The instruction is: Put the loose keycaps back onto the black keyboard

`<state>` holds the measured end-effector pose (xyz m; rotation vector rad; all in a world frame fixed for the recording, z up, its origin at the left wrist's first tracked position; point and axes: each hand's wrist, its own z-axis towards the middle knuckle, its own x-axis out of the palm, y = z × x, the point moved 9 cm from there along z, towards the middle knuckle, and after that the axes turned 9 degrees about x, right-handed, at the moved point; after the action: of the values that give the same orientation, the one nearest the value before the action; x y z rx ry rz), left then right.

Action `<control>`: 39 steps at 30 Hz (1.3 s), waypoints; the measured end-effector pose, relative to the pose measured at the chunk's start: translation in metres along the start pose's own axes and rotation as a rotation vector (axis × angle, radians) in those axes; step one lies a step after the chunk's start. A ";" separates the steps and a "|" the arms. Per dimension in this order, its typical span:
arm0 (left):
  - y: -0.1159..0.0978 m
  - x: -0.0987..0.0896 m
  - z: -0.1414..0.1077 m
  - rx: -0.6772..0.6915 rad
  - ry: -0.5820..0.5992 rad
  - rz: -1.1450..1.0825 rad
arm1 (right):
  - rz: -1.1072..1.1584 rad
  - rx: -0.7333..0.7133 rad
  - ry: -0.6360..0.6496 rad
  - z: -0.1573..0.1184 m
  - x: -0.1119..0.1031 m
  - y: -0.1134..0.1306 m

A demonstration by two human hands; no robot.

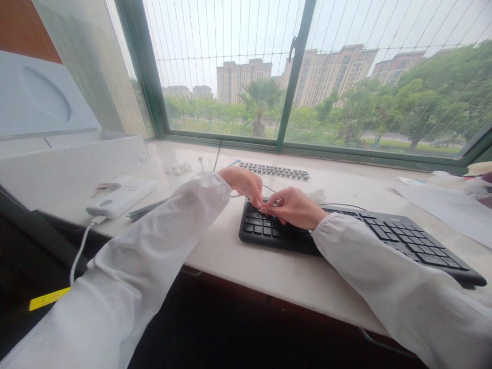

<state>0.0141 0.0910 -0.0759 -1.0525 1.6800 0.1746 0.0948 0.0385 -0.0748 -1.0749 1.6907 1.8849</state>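
- A pale stone window ledge (246, 261) runs across the scene, below the window.
- A black keyboard (403, 241) lies on it at centre and right, angled toward the near right.
- A row of loose grey keys (274, 170) lies far, close to the window frame.
- A white box (69, 164) with its lid raised stands at the far left.
- A white power bank (121, 196) lies just right of the box, a white cable (79, 253) hanging off the near edge.
- Papers (449, 205) lie at the far right.
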 end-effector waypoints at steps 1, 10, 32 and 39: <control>-0.001 0.000 -0.001 0.003 -0.004 0.007 | 0.002 0.004 -0.002 0.000 0.000 0.000; -0.002 -0.002 0.000 -0.006 -0.008 0.043 | 0.017 -0.002 0.004 0.000 0.001 -0.002; -0.001 0.000 0.004 -0.018 0.037 0.034 | 0.017 0.046 -0.009 -0.002 0.000 0.001; -0.008 -0.004 0.001 -0.020 0.003 0.116 | 0.000 0.069 -0.016 0.000 -0.001 -0.001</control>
<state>0.0202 0.0887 -0.0700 -0.9708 1.7460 0.2652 0.0957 0.0384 -0.0747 -1.0303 1.7337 1.8168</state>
